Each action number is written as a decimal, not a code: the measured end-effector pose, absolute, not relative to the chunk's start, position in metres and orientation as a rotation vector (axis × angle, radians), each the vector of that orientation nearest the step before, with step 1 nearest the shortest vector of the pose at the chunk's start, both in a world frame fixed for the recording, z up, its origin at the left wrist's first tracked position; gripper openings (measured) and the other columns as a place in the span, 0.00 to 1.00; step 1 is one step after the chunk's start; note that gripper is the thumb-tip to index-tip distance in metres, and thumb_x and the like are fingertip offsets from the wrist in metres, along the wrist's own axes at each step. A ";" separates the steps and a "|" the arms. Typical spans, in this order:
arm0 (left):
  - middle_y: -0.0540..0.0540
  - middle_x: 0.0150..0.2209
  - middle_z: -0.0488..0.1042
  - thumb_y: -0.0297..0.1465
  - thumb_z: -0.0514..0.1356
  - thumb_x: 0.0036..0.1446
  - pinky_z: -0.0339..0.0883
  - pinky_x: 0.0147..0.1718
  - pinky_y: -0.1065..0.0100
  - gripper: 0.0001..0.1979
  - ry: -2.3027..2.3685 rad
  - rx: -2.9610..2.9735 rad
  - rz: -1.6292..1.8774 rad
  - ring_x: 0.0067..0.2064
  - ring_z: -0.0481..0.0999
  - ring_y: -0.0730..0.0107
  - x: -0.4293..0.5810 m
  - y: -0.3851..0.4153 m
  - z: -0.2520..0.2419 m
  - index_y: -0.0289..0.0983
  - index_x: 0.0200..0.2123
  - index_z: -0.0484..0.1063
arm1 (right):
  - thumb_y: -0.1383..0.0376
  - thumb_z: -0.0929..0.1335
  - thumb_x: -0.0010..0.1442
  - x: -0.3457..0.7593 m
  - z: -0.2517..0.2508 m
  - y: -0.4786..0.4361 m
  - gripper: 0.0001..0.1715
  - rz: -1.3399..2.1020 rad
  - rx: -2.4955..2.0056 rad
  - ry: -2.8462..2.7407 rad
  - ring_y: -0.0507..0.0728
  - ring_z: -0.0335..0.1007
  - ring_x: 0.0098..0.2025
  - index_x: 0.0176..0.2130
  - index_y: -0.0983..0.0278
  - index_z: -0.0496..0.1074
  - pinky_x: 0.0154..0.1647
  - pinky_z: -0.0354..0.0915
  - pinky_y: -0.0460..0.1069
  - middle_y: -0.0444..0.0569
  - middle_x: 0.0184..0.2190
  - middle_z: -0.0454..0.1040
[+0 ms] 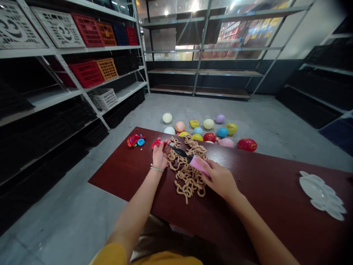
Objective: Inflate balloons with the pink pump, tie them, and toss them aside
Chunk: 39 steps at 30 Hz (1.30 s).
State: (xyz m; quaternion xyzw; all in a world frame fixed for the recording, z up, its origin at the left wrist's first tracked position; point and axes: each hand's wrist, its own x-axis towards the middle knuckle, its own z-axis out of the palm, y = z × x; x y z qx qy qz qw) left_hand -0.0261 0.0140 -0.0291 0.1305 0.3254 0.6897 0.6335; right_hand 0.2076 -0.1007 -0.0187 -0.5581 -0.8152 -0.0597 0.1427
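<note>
My left hand pinches an uninflated red balloon at its neck, just above the dark red table. My right hand is closed round the pink body of a small hand pump. The pump's black nozzle points left towards the balloon's neck. Under and between both hands lies a tangled pile of tan rope. A few more limp balloons, red and blue, lie on the table to the left of my left hand.
Several inflated balloons in many colours sit on the grey floor beyond the table, a red one at the right. A white palette tray lies at the table's right end. Shelves with plastic crates line the left wall.
</note>
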 end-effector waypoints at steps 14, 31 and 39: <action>0.45 0.41 0.80 0.33 0.64 0.59 0.75 0.39 0.67 0.26 0.841 0.571 1.543 0.42 0.82 0.64 -0.018 0.010 -0.031 0.43 0.59 0.60 | 0.60 0.63 0.65 0.196 -0.018 -0.105 0.34 -0.051 -1.666 -2.300 0.64 0.71 0.49 0.68 0.52 0.57 0.44 0.69 0.54 0.53 0.56 0.71; 0.53 0.24 0.64 0.42 0.56 0.64 0.73 0.37 0.66 0.15 0.513 0.467 1.567 0.28 0.72 0.74 0.025 -0.009 0.010 0.39 0.29 0.61 | 0.63 0.64 0.63 0.192 -0.023 -0.104 0.37 0.029 -1.508 -2.196 0.67 0.68 0.55 0.68 0.64 0.51 0.54 0.66 0.60 0.59 0.57 0.70; 0.57 0.20 0.54 0.44 0.53 0.65 0.56 0.17 0.75 0.18 0.729 0.420 1.845 0.17 0.58 0.79 -0.007 0.045 0.068 0.39 0.28 0.58 | 0.54 0.64 0.65 0.205 -0.013 -0.110 0.36 -0.027 -1.716 -2.142 0.63 0.75 0.44 0.68 0.54 0.54 0.36 0.69 0.51 0.53 0.49 0.75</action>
